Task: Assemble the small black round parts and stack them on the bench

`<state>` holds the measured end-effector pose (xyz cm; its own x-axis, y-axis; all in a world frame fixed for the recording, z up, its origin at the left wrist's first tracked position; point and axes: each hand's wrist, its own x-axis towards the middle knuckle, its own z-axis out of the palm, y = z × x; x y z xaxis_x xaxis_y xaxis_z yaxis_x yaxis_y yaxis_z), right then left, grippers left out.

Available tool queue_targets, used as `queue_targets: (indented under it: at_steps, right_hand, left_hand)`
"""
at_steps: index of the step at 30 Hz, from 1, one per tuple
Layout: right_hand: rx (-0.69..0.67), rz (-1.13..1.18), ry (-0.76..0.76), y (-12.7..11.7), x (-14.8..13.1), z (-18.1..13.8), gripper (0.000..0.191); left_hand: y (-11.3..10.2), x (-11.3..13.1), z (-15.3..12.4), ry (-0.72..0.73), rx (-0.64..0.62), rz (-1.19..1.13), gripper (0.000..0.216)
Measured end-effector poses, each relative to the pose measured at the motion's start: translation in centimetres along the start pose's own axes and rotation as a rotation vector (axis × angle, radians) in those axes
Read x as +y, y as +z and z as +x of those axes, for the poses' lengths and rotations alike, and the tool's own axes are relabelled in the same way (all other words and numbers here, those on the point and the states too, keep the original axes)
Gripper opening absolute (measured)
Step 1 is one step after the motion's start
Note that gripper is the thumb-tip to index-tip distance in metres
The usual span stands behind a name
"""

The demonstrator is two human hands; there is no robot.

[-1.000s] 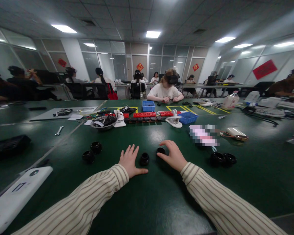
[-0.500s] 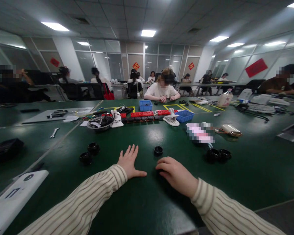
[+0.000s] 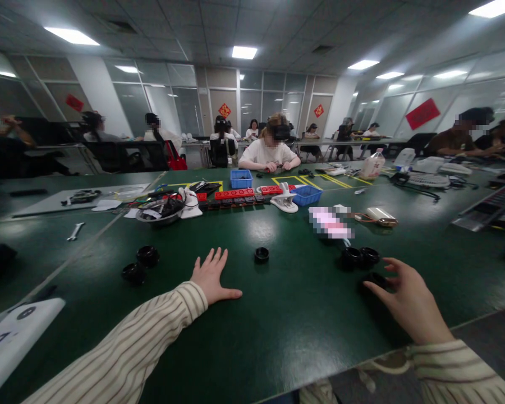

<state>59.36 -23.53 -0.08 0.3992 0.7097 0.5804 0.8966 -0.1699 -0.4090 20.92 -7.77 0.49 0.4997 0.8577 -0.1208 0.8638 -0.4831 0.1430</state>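
Observation:
My left hand (image 3: 212, 275) lies flat on the green table (image 3: 286, 331), fingers spread, holding nothing. My right hand (image 3: 408, 303) is out to the right near the table's front edge, thumb and fingers curled round a small black round part (image 3: 372, 279) resting on the table. Just beyond it two more black round parts (image 3: 361, 256) sit side by side. A single black round part (image 3: 261, 254) stands ahead of my left hand. Two others (image 3: 139, 264) lie further left. Both my sleeves are striped.
A white device (image 3: 12, 339) lies at the near left. Across the table are a metal bowl (image 3: 157, 211), a wrench (image 3: 74, 231), red and black blocks (image 3: 235, 194), two blue bins (image 3: 306, 194) and a white clamp (image 3: 284, 201). A person (image 3: 269, 151) sits opposite; others work behind.
My right hand covered the black part by my left thumb, then carried it right to the pair of parts. My left hand stayed flat. The view shifted right.

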Motion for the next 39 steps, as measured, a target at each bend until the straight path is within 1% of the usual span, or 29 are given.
queue_targets:
  at_steps: [4, 7, 9, 10, 12, 13, 14, 15, 16, 17, 18, 19, 21, 22, 24, 26, 28, 30, 33, 36, 39]
  right_hand:
    - [0.002, -0.014, 0.028, 0.8, -0.5, 0.3, 0.075]
    - [0.063, -0.038, -0.036, 0.1, -2.0, 0.3, 0.075]
    - [0.143, -0.071, -0.101, -1.1, -4.0, 0.5, 0.070]
    - [0.174, -0.071, -0.129, -1.7, -5.4, 0.7, 0.065]
    - [0.169, 0.016, -0.166, -2.4, -8.9, 1.3, 0.048]
    - [0.112, 0.083, -0.201, -2.3, -10.9, 1.6, 0.041]
    - [0.020, 0.149, -0.253, -1.9, -12.9, 2.0, 0.035]
    - [-0.106, 0.180, -0.318, -1.0, -14.8, 2.2, 0.032]
    - [-0.226, 0.164, -0.377, 0.3, -16.5, 2.5, 0.030]
    - [-0.324, 0.088, -0.421, 1.7, -18.0, 2.7, 0.033]
    - [-0.390, -0.032, -0.447, 3.4, -19.2, 2.8, 0.041]
    - [-0.406, -0.078, -0.444, 5.0, -20.1, 2.8, 0.050]
    - [-0.412, -0.145, -0.420, 8.0, -21.1, 2.6, 0.056]
    - [-0.416, -0.171, -0.407, 9.1, -21.3, 2.5, 0.055]
    - [-0.441, -0.217, -0.389, 10.6, -21.2, 2.3, 0.047]
    - [-0.478, -0.251, -0.387, 11.2, -20.9, 2.2, 0.036]
    - [-0.517, -0.272, -0.405, 10.8, -20.5, 2.2, 0.028]
    - [-0.557, -0.284, -0.441, 9.7, -19.8, 2.1, 0.025]
    - [-0.605, -0.302, -0.489, 6.9, -18.0, 1.2, 0.026]
    - [-0.613, -0.339, -0.489, 3.6, -15.1, -0.5, 0.031]
    - [-0.570, -0.389, -0.495, 0.6, -12.0, -2.2, 0.033]
  left_hand:
    - [0.0, 0.0, 0.0, -0.005, 0.011, 0.007, 0.116]
    - [0.1, -0.1, 0.1, 0.000, 0.008, -0.003, 0.115]
    - [0.2, -0.2, 0.1, 0.007, 0.007, -0.011, 0.115]
    - [0.2, -0.3, 0.1, 0.010, 0.007, -0.014, 0.115]
    - [0.4, -0.4, 0.2, 0.015, 0.009, -0.020, 0.115]
    - [0.4, -0.4, 0.2, 0.017, 0.010, -0.022, 0.115]
    - [0.4, -0.4, 0.2, 0.019, 0.011, -0.023, 0.116]
    - [0.5, -0.4, 0.2, 0.020, 0.012, -0.024, 0.116]
    - [0.5, -0.4, 0.2, 0.021, 0.014, -0.024, 0.117]
    - [0.6, -0.4, 0.2, 0.023, 0.018, -0.023, 0.117]
    - [0.6, -0.4, 0.2, 0.024, 0.022, -0.022, 0.118]
    - [0.7, -0.5, 0.2, 0.025, 0.027, -0.022, 0.118]
    - [0.7, -0.5, 0.2, 0.028, 0.035, -0.020, 0.118]
    - [0.8, -0.5, 0.1, 0.030, 0.037, -0.020, 0.117]
    - [0.8, -0.6, 0.1, 0.036, 0.039, -0.019, 0.116]
    - [0.8, -0.6, 0.1, 0.042, 0.038, -0.019, 0.114]
    - [0.8, -0.6, 0.2, 0.044, 0.032, -0.020, 0.114]
    - [0.7, -0.6, 0.2, 0.043, 0.027, -0.020, 0.115]
    - [0.6, -0.6, 0.2, 0.045, 0.017, -0.022, 0.115]
    - [0.5, -0.6, 0.2, 0.046, 0.009, -0.023, 0.114]
    - [0.5, -0.6, 0.2, 0.045, 0.007, -0.022, 0.113]
